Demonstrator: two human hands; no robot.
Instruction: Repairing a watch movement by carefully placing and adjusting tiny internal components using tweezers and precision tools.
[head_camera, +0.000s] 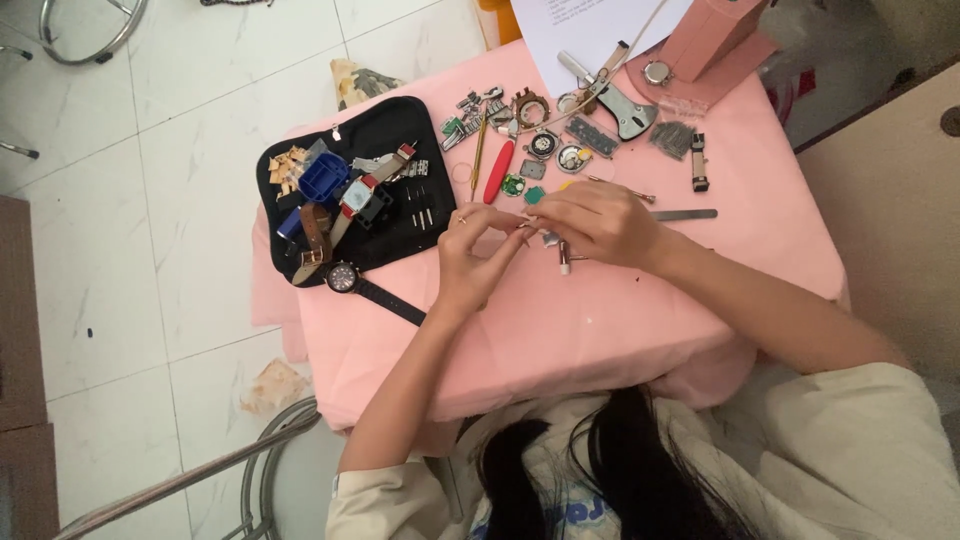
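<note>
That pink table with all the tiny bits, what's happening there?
A person sits at the pink table with both hands together over its middle. The left hand and right hand pinch something too small to make out. Watch parts and a red-handled tool lie scattered behind them. A black pouch on the left holds watches and straps, and a black wristwatch lies at its edge.

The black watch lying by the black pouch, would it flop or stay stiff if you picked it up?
The black watch would probably droop: its strap trails loosely along the pink tablecloth. The round face looks chunky, so that end likely hangs heavier. It lies flat near the table edge and seems unlikely to roll, though a push might slide it off.
</note>
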